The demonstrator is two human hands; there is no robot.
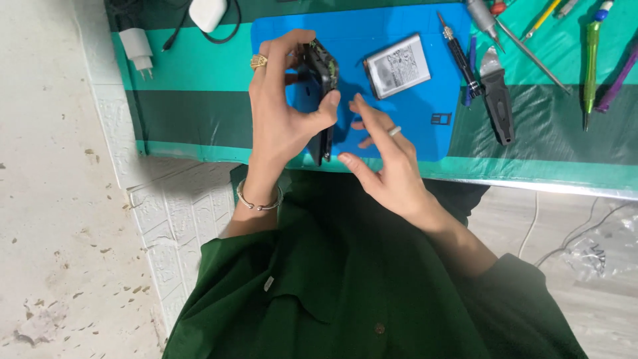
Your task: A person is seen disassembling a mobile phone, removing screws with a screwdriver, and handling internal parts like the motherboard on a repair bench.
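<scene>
Phone (323, 100), opened and standing on its edge over the blue mat (405, 133), is clamped in our left hand (282, 110); we should keep this grip firm and upright; our right hand (382, 156) stays with fingers apart beside it, holding nothing; battery (397, 65) lies further right.

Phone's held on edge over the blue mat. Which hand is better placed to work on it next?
Probably the right hand: open and empty beside the phone. The left hand already grips it on edge.
</scene>
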